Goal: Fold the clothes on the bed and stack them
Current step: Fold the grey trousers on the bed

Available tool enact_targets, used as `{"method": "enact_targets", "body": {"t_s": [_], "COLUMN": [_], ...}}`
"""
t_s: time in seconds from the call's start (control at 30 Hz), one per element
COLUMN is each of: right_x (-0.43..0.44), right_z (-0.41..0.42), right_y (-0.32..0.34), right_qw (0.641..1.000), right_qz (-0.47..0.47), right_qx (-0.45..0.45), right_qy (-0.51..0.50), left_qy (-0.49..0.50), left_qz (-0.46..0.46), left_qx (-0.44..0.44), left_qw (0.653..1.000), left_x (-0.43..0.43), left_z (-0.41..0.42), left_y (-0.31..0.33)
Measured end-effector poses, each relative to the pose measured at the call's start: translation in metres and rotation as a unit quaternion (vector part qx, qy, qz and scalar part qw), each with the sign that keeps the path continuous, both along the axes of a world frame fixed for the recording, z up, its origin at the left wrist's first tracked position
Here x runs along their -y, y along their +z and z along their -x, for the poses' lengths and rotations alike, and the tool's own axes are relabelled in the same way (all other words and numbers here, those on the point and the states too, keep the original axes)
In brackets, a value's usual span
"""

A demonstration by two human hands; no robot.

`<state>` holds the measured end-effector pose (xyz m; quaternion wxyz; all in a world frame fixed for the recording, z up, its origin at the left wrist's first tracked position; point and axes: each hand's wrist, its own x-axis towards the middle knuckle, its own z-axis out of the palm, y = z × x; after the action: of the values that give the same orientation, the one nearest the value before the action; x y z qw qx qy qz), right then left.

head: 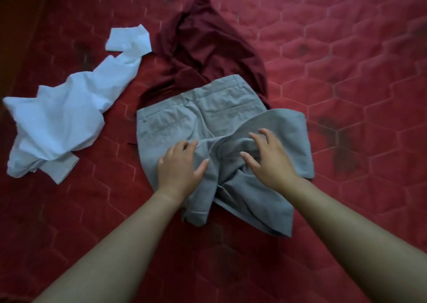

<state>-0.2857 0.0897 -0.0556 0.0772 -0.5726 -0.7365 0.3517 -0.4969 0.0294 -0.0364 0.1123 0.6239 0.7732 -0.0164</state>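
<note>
Forearms, bare, reach in from the near edge of the bed (346, 55), which is covered in a red quilt stitched in hexagons. Both hands rest on grey trousers (208, 115) lying around the middle of the bed.

The left hand (179, 164) lies palm down on the left half of the trousers, fingers fairly straight and pointing away, thumb stretched out to the right. It presses on the cloth and grasps nothing. The right hand (269, 161) sits just beside it on a bunched ridge of fabric, with fingers spread wide and slightly arched, fingertips on the cloth, nothing closed inside them. The two hands are apart from each other.

The trousers lie back side up, with the waistband (196, 94) toward the far edge and two back pockets showing. Their lower part is rumpled: a broad flap of leg fabric (288, 136) is turned up over the right side, and more creased cloth trails toward the near edge between the wrists.

Beyond the waistband, and partly under it, a dark maroon garment (208, 46) lies crumpled, stretching toward the far edge.

Toward the left edge of the bed, well apart from the trousers, a white shirt (62, 115) lies in a loose, twisted heap. One sleeve reaches toward the far edge and ends near the maroon garment.
</note>
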Motion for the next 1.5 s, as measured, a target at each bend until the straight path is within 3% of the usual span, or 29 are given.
{"method": "enact_targets", "body": {"t_s": [0.17,0.33,0.53,0.7,0.97,1.07,1.23,1.33,1.5], "right_x": [-0.036,-0.04,-0.051,-0.099,-0.165,-0.176,-0.177,-0.175,-0.167], "right_z": [0.066,0.074,0.07,0.099,0.11,0.102,0.093,0.087,0.068], "right_y": [-0.019,-0.035,-0.032,-0.041,-0.073,-0.081,-0.092,-0.092,-0.075], "right_qw": [0.999,0.995,0.996,0.999,0.991,0.988,0.98,0.976,0.963], "right_qz": [0.003,0.06,-0.064,-0.044,-0.086,-0.053,-0.004,-0.008,-0.13], "right_qx": [-0.037,0.055,0.056,0.008,0.07,0.09,0.13,0.119,-0.061], "right_qy": [0.039,0.058,-0.003,0.024,-0.072,-0.114,-0.151,-0.185,-0.228], "left_qy": [0.048,0.074,0.107,0.124,0.209,0.265,0.336,0.36,0.317], "left_qz": [0.032,0.04,0.016,0.012,-0.025,-0.015,0.032,-0.043,-0.209], "left_qx": [0.059,0.139,0.188,0.183,0.135,0.105,0.137,0.146,0.235], "left_qw": [0.997,0.987,0.976,0.975,0.968,0.958,0.931,0.92,0.895], "left_x": [0.0,0.004,-0.023,-0.074,-0.126,-0.126,-0.117,-0.116,-0.113], "left_z": [0.046,0.057,0.071,0.102,0.157,0.167,0.173,0.172,0.147], "left_y": [-0.02,-0.031,-0.037,-0.05,-0.08,-0.093,-0.11,-0.104,-0.078]}}
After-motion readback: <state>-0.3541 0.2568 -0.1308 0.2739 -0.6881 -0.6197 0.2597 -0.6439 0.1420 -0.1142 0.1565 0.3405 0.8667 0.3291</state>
